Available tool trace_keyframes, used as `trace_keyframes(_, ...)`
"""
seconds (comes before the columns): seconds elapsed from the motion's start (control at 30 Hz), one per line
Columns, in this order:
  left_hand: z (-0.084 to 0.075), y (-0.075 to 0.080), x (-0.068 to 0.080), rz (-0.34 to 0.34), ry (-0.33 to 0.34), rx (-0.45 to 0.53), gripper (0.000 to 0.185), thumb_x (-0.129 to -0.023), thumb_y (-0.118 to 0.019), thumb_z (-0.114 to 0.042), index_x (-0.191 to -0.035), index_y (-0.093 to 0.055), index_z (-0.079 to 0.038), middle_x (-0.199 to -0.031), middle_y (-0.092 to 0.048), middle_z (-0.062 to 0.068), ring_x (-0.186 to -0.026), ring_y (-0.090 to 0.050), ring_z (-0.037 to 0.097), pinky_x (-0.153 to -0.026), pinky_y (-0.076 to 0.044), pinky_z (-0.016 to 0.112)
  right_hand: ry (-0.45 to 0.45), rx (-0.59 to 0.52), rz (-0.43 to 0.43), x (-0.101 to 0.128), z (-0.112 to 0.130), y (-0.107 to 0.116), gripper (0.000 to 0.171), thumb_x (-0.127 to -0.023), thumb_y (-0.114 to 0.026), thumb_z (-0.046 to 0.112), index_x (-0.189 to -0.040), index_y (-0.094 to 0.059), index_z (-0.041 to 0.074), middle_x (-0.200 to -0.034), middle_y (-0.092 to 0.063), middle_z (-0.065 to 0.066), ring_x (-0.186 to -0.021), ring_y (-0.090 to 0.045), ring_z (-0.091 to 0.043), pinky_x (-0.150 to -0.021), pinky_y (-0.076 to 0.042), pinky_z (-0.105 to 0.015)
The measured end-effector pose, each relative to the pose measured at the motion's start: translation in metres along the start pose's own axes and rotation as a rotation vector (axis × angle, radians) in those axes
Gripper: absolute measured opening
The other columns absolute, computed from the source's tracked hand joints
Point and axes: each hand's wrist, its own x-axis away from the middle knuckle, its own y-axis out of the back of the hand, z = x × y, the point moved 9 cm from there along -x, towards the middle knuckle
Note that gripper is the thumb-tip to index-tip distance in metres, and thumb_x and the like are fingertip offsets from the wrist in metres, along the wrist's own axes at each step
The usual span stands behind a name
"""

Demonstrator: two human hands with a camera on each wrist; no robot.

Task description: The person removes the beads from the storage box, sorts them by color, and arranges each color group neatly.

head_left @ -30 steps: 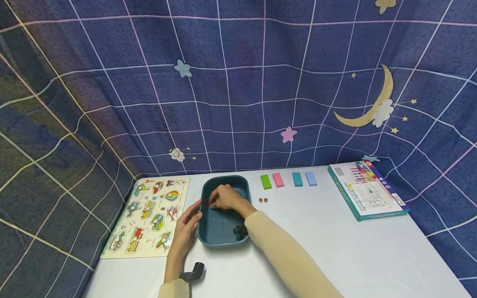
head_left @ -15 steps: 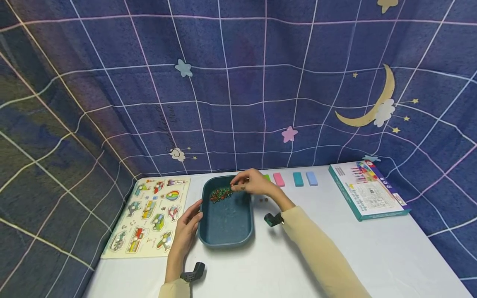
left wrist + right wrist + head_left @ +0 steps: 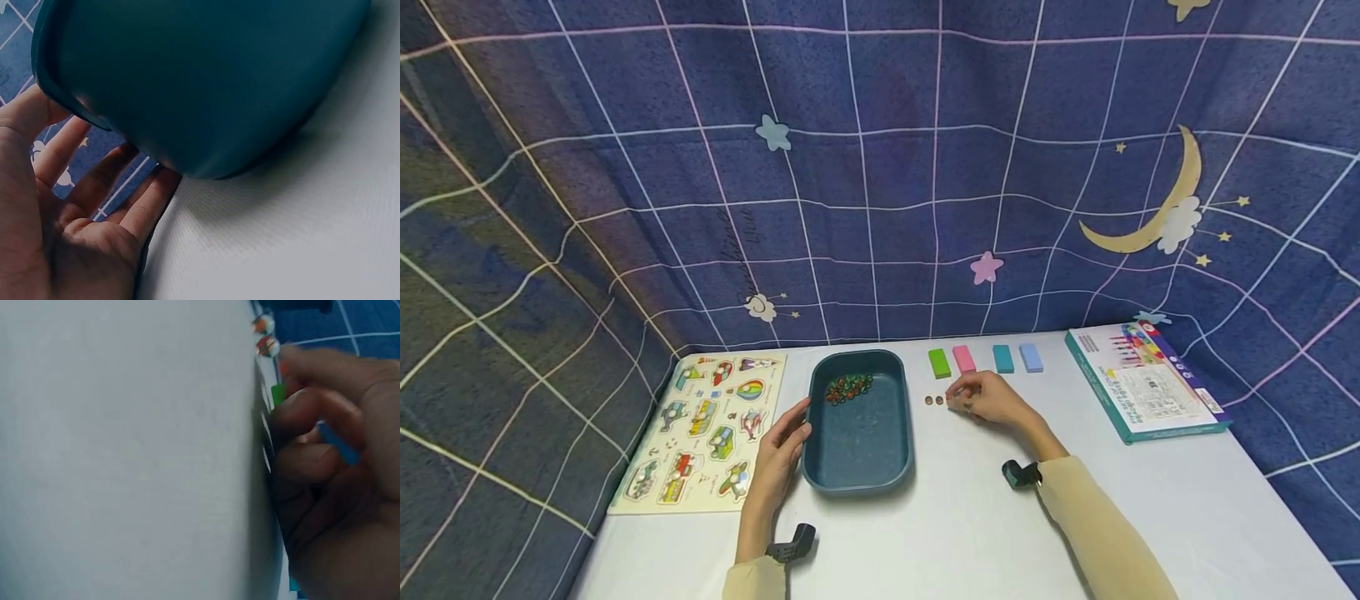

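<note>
The right hand (image 3: 988, 398), fingers curled, apparently pinched a third small, hard, roll-prone glass marble beside two marbles (image 3: 933, 401) on the white worktop (image 3: 1150, 508); the open left hand (image 3: 781, 450) steadied the teal plastic tray (image 3: 859, 478).

A teal tray (image 3: 857, 475) sits by green (image 3: 938, 363), pink (image 3: 963, 359), teal (image 3: 1002, 358) and light-blue blocks (image 3: 1032, 357).

You face a white worktop (image 3: 1150, 517) closed in behind and on both sides by a dark blue cloth backdrop (image 3: 880, 167) crossed by thin white and pink grid lines. On that cloth you can see a yellow crescent moon with a white cloud (image 3: 1157, 208), a pink star (image 3: 986, 268) and a pale blue star (image 3: 772, 132). Soft, even light falls across the surface in front of you.
</note>
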Motion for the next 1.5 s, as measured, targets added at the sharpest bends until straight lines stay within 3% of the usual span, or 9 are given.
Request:
trace_keyframes(0.2,0.0,-0.001,0.0,0.006,0.015,0.005,0.052,-0.104,-0.064,-0.017,-0.154,-0.055,-0.012,-0.163,-0.051,0.013,-0.127,-0.058,-0.004,-0.103,-0.052,0.012,0.008,0.012,-0.018,0.002,-0.006,-0.003,0.011,-0.093,-0.075,0.007,-0.102,-0.08,0.011,-0.071,-0.061,0.002,-0.044,-0.049,-0.007,-0.046,-0.04,-0.02)
trace_keyframes(0.6,0.0,-0.005,0.002,0.002,0.008,0.003,0.051,-0.104,-0.064,-0.015,-0.154,-0.055,-0.011,-0.163,-0.051,0.013,-0.129,-0.057,-0.003,-0.103,-0.05,0.011,-0.001,-0.002,-0.026,0.004,-0.007,0.002,0.016,-0.092,-0.078,0.008,-0.108,-0.079,0.009,-0.075,-0.061,0.0,-0.048,-0.051,-0.008,-0.047,-0.041,-0.021)
trace_keyframes(0.73,0.0,-0.004,0.003,0.002,0.0,-0.012,0.05,-0.104,-0.064,-0.016,-0.154,-0.055,-0.011,-0.162,-0.051,0.015,-0.129,-0.057,-0.002,-0.103,-0.05,0.011,0.01,-0.049,-0.048,-0.001,0.008,0.008,0.021,-0.093,-0.075,0.006,-0.114,-0.078,0.004,-0.079,-0.064,-0.004,-0.049,-0.05,-0.008,-0.046,-0.04,-0.022)
trace_keyframes(0.87,-0.001,-0.002,0.003,0.0,-0.014,-0.029,0.049,-0.104,-0.062,-0.014,-0.153,-0.056,-0.012,-0.162,-0.052,0.014,-0.13,-0.057,-0.001,-0.103,-0.049,0.009,0.057,-0.137,-0.034,-0.017,0.042,0.004,0.03,-0.095,-0.077,0.013,-0.122,-0.074,-0.001,-0.081,-0.065,-0.004,-0.049,-0.047,-0.007,-0.047,-0.041,-0.023)
trace_keyframes(1.07,0.0,-0.002,0.002,0.018,-0.009,-0.021,0.05,-0.105,-0.061,-0.014,-0.154,-0.055,-0.012,-0.163,-0.051,0.015,-0.132,-0.057,0.0,-0.104,-0.05,0.01,0.143,-0.211,0.032,-0.046,0.113,-0.022,0.031,-0.097,-0.077,0.018,-0.124,-0.074,0.002,-0.076,-0.063,0.001,-0.055,-0.048,-0.011,-0.052,-0.042,-0.027)
trace_keyframes(1.2,0.0,-0.001,0.002,0.006,-0.01,-0.008,0.05,-0.105,-0.061,-0.012,-0.154,-0.055,-0.01,-0.162,-0.051,0.017,-0.133,-0.058,0.005,-0.102,-0.052,0.012,0.171,-0.226,0.09,-0.067,0.145,-0.052,0.027,-0.096,-0.078,0.019,-0.121,-0.077,0.006,-0.077,-0.065,-0.008,-0.056,-0.049,-0.013,-0.054,-0.044,-0.032)
trace_keyframes(1.37,-0.003,-0.003,0.001,0.017,-0.033,0.003,0.05,-0.105,-0.061,-0.013,-0.155,-0.053,-0.008,-0.162,-0.05,0.021,-0.133,-0.059,0.006,-0.102,-0.053,0.014,0.161,-0.145,0.123,-0.087,0.157,-0.09,0.028,-0.095,-0.079,0.018,-0.12,-0.078,0.005,-0.09,-0.072,-0.028,-0.057,-0.059,-0.022,-0.06,-0.057,-0.044)
trace_keyframes(1.5,-0.004,-0.002,0.001,0.03,-0.032,0.015,0.051,-0.105,-0.061,-0.013,-0.154,-0.053,-0.008,-0.162,-0.05,0.019,-0.13,-0.06,0.001,-0.102,-0.054,0.015,0.095,-0.086,0.134,-0.095,0.148,-0.116,0.022,-0.094,-0.08,0.014,-0.114,-0.079,0.003,-0.089,-0.076,-0.028,-0.057,-0.068,-0.023,-0.064,-0.065,-0.047)
